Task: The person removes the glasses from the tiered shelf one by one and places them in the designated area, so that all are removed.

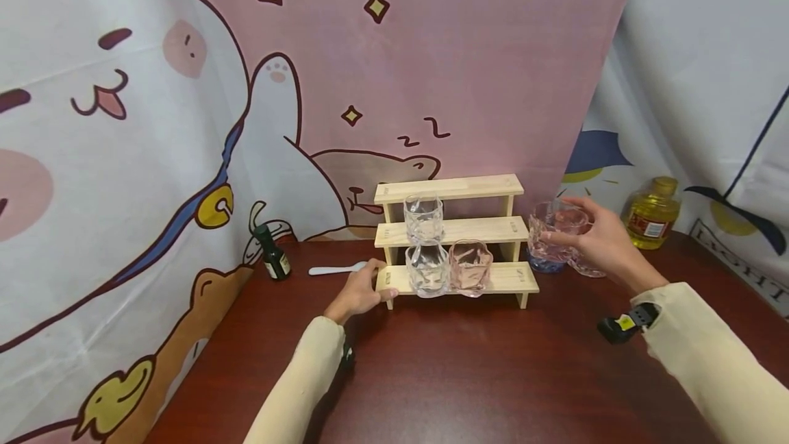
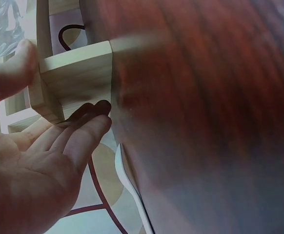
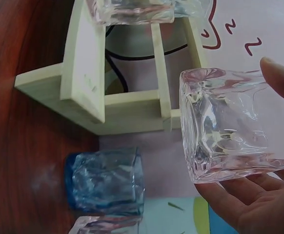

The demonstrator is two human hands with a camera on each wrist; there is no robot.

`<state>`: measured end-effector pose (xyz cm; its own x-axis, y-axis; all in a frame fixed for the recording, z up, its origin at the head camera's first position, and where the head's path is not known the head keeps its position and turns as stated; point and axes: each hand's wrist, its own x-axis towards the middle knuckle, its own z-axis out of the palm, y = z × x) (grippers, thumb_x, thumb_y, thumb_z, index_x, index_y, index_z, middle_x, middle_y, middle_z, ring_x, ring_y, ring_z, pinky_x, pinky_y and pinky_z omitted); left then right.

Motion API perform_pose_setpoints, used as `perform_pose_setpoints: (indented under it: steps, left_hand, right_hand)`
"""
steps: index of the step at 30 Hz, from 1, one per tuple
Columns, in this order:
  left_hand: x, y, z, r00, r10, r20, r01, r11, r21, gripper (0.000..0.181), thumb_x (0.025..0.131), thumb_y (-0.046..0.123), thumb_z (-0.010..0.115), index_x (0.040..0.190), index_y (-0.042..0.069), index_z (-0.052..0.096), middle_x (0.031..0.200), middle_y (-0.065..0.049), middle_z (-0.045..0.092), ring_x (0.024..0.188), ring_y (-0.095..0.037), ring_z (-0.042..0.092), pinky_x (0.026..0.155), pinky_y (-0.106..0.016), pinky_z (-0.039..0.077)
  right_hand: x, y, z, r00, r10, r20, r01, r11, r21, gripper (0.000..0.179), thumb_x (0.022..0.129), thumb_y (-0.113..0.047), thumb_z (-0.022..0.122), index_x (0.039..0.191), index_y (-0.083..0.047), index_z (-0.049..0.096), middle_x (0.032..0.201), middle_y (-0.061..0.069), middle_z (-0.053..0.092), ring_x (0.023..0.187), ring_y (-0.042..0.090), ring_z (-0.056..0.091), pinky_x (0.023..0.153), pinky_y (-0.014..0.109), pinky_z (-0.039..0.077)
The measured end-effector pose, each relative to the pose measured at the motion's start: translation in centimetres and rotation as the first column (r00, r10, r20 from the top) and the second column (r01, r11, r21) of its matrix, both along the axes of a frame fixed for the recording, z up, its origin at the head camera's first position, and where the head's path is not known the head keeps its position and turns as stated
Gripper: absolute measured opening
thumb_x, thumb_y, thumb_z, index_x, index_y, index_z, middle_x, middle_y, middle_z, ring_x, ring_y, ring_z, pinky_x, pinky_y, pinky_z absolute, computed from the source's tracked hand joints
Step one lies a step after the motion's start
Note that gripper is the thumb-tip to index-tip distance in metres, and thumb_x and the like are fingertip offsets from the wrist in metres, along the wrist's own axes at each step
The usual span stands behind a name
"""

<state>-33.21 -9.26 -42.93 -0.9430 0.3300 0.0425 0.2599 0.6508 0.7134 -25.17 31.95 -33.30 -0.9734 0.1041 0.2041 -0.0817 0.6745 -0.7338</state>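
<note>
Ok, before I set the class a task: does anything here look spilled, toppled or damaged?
Nothing stands out. The wooden rack stands upright on the table, and its three glasses sit upright. The pink glass in the right hand looks whole. No spill shows; fine cracks would be too small to tell.

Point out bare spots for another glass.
Free: the table in front of the rack; the rack's top shelf; the middle shelf, right of its clear glass. Crowded: right of the rack, around the blue glass, oil bottle and right hand.
</note>
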Motion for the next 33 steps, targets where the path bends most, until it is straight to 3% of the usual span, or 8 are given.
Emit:
perform_pose_setpoints:
  steps: [9, 16, 26, 33]
  left_hand:
    - [-0.1, 0.0, 0.0, 1.0, -0.003, 0.004, 0.003, 1.0, 0.0, 0.053, 0.086, 0.021, 0.08, 0.131, 0.01, 0.054, 0.137, -0.019, 0.063, 0.125, -0.029, 0.057, 0.106, -0.048, 0.043]
    - [-0.1, -0.1, 0.0, 1.0, 0.003, 0.01, -0.003, 1.0, 0.005, 0.055, 0.086, 0.02, 0.08, 0.133, 0.009, 0.053, 0.138, -0.02, 0.062, 0.126, -0.03, 0.057, 0.105, -0.049, 0.044]
    - [-0.2, 0.0, 0.0, 1.0, -0.003, 0.006, 0.003, 1.0, 0.008, 0.055, 0.086, 0.02, 0.08, 0.133, 0.008, 0.053, 0.138, -0.021, 0.061, 0.129, -0.032, 0.056, 0.107, -0.05, 0.043]
    - [0.0, 0.0, -0.1, 1.0, -0.008, 0.009, 0.008, 1.0, 0.015, 0.054, 0.086, 0.02, 0.08, 0.132, 0.008, 0.053, 0.139, -0.021, 0.061, 0.128, -0.032, 0.056, 0.107, -0.05, 0.042]
  right_hand:
    - [0.5, 1.2, -1.2, 1.0, 0.001, -0.014, -0.001, 1.0, 0.004, 0.093, 0.087, -0.042, 0.077, 0.155, -0.002, 0.028, 0.145, 0.033, 0.047, 0.122, 0.048, 0.051, 0.081, 0.044, 0.05]
    - [0.7, 2.1, -2.4, 0.999, 0.012, 0.041, -0.013, 1.0, 0.013, 0.097, 0.086, -0.046, 0.077, 0.157, -0.003, 0.026, 0.151, 0.035, 0.037, 0.13, 0.053, 0.042, 0.094, 0.067, 0.042]
    - [0.8, 3.2, -4.5, 0.996, 0.002, 0.09, -0.006, 0.999, 0.038, 0.098, 0.083, -0.046, 0.079, 0.153, 0.002, 0.03, 0.149, 0.036, 0.037, 0.13, 0.054, 0.041, 0.099, 0.071, 0.036]
    - [0.9, 3.3, -6.0, 0.997, 0.001, 0.08, -0.003, 1.0, 0.021, 0.096, 0.081, -0.044, 0.082, 0.149, 0.004, 0.034, 0.148, 0.036, 0.037, 0.129, 0.054, 0.041, 0.098, 0.07, 0.036]
